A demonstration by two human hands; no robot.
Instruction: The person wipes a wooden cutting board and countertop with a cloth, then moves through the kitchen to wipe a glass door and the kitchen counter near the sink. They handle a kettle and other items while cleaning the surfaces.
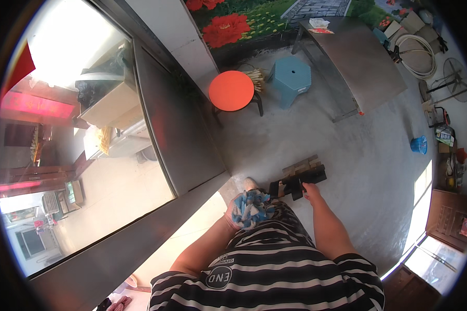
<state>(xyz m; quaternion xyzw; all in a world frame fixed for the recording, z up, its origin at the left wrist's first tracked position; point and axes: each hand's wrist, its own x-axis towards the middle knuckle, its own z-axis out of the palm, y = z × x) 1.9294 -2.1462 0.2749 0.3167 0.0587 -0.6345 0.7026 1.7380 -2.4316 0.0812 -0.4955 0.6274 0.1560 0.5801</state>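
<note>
My left hand (230, 216) is closed around a bunched blue, white and grey cloth (251, 209), held in front of my striped shirt. To its right, my right hand (312, 193) grips the near edge of a dark object (303, 177) with a brown and tan block-patterned part along its far side. What kind of object this is cannot be told. Some of my right fingers are hidden beneath it. The tip of a light shoe (250, 183) shows just beyond the cloth.
An orange round stool (231, 90) and a blue plastic stool (292, 76) stand ahead, beside a dark table (358, 58). A glass door (159, 116) is at left. On the right are a blue bucket (419, 144), a coiled hose (416, 56) and a fan (456, 79).
</note>
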